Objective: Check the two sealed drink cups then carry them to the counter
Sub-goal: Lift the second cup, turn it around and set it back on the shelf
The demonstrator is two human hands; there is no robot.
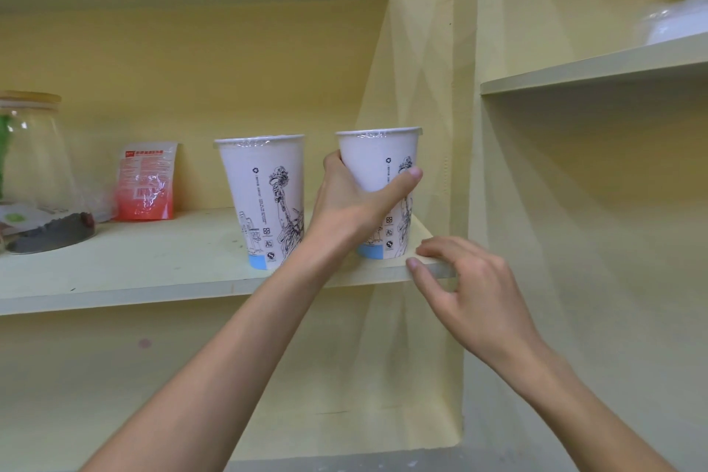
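Two white paper cups with a line drawing and clear film seals stand on a pale yellow shelf (153, 264). The left cup (264, 195) stands free. My left hand (352, 203) is wrapped around the right cup (377, 161), thumb across its front, with the cup's base on the shelf near the right end. My right hand (467, 291) rests on the shelf's front right corner, fingers on top and thumb at the edge, holding no cup.
A red and clear sachet (145, 182) leans against the back wall. A glass jar with a wooden lid (34, 172) stands at the far left. A higher shelf (597, 69) on the right carries a white object (678, 21).
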